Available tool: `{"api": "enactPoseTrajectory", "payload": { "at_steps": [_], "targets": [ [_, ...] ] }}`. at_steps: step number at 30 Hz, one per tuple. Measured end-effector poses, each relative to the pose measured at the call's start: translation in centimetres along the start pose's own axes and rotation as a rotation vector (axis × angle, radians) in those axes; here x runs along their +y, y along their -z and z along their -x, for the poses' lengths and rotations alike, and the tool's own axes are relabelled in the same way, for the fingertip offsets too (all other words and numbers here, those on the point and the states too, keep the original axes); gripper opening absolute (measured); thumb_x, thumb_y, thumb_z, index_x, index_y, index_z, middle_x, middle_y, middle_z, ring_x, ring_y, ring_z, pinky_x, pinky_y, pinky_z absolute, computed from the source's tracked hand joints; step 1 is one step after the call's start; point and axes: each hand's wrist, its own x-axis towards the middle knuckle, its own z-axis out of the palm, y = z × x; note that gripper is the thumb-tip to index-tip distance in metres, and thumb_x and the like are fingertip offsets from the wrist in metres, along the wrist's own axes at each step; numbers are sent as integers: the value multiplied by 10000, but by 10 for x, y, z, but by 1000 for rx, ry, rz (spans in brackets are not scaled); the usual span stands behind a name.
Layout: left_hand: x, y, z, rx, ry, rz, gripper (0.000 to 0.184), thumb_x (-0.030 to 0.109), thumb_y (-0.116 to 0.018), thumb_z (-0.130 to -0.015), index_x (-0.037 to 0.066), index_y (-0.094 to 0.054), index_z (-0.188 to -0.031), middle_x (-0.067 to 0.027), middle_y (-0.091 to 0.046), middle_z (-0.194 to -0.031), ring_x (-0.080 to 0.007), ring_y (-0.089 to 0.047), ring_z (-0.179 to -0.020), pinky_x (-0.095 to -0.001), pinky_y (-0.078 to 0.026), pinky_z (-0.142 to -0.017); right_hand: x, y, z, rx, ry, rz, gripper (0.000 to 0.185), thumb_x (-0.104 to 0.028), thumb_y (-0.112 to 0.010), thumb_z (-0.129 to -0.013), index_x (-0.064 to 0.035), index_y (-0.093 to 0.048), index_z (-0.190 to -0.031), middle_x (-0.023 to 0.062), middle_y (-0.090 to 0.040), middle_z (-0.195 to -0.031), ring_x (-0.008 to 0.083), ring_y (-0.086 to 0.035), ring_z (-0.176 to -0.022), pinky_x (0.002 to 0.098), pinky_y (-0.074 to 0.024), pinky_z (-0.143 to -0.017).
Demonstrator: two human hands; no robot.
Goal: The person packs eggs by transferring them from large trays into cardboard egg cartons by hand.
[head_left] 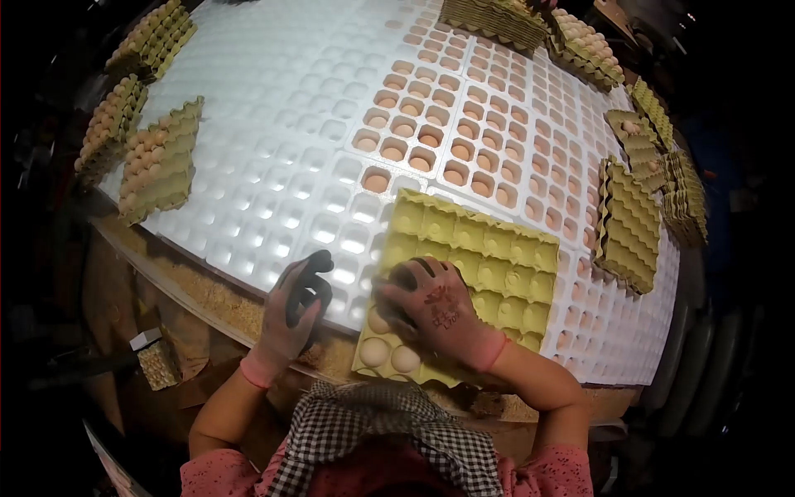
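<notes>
In the head view a yellow-green pulp egg tray [513,273] lies near me on the white foam trays, most of its cups bare. A few pale eggs [405,359] sit in its near left corner. My right hand [439,311], in a dark-palmed glove with red print on its back, is over the tray's left part beside those eggs. Its fingers curl downward, hiding whatever they hold. Left of the tray my left hand [294,315], gloved too, hovers above the near edge. Its fingers are bent with a gap to the thumb, and nothing shows between them.
White foam trays [273,178] cover the broad table, with eggs [376,180] in many cups at the middle and right. Egg-filled pulp trays [157,166] stand at the left edge. Stacked pulp trays [629,228] line the right, and another stack [493,23] is at the back.
</notes>
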Motion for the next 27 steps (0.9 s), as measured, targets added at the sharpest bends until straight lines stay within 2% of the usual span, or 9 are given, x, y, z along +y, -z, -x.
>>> {"api": "enactPoseTrajectory", "payload": {
  "at_steps": [5, 8, 12, 14, 18, 20, 22, 24, 27],
  "targets": [
    [20, -19, 23, -227, -333, -401, 565, 94, -716, -771, -48, -512, -1278, -268, -536, -1242, -452, -561, -1081, -474, -500, -895, 9, -3, 4, 59, 30, 97, 372, -306, -719, -778, -179, -661, -1122, 98, -598, -1062, 299, -551, -1077, 476, -384, -1040],
    [19, -29, 26, -190, -373, -473, 584, 118, -726, -766, -49, -505, -1280, -270, -532, -1242, -455, -559, -1077, -474, -494, -903, 7, -16, 0, 125, 96, 183, 367, -281, -721, -758, -169, -658, -1101, 93, -619, -1028, 273, -548, -1122, 517, -333, -1091],
    [21, -36, 20, -131, -441, -534, 555, 176, -693, -784, 30, -545, -1299, -174, -574, -1216, -369, -573, -1053, -435, -503, -882, 11, 11, 28, 285, -134, -265, 341, -201, -730, -780, -94, -624, -1086, 116, -599, -1067, 295, -576, -1074, 431, -438, -1017],
    [19, -35, 16, -245, -493, -694, 549, 189, -684, -793, 48, -549, -1307, -162, -582, -1210, -352, -567, -1062, -421, -499, -888, 13, 20, 48, 441, -243, -866, 328, -191, -735, -804, -86, -604, -1086, 123, -585, -1107, 299, -611, -1000, 379, -513, -898],
    [24, -40, 1, -455, -464, -828, 536, 242, -740, -793, 72, -590, -1279, -149, -575, -1217, -339, -555, -1101, -435, -487, -931, -10, -13, 59, -200, -307, 114, 502, -341, -792, -779, -93, -567, -1154, 99, -593, -1129, 314, -675, -783, 379, -556, -723],
    [28, -37, 2, -394, -452, -709, 489, 178, -727, -792, 46, -604, -1246, -154, -580, -1166, -327, -561, -1076, -431, -492, -919, -6, 1, 71, -83, -345, -116, 513, -261, -771, -789, -73, -553, -1215, 130, -610, -1131, 304, -672, -865, 378, -552, -765],
    [22, -25, 9, -224, -193, -98, 431, 101, -695, -793, 21, -615, -1209, -163, -563, -1124, -326, -583, -1034, -395, -515, -877, -8, 17, 81, 29, -367, -351, 536, -181, -749, -800, -53, -538, -1276, 161, -627, -1133, 293, -669, -946, 378, -547, -806],
    [36, -12, 19, -306, -307, -389, 425, 163, -739, -782, 33, -621, -1169, -156, -532, -1138, -316, -647, -958, -354, -558, -805, -20, 31, 88, 213, -190, -530, 526, -216, -753, -801, -93, -551, -1271, 174, -590, -1182, 311, -666, -928, 395, -556, -786],
    [40, -29, 41, -551, -464, -768, 514, 366, -760, -773, 136, -618, -1210, -136, -570, -1114, -305, -660, -813, -409, -569, -739, -50, 12, 81, -17, -144, 23, 339, -310, -722, -829, -153, -609, -1107, 130, -538, -1260, 303, -667, -886, 375, -559, -714]
  ]
}}
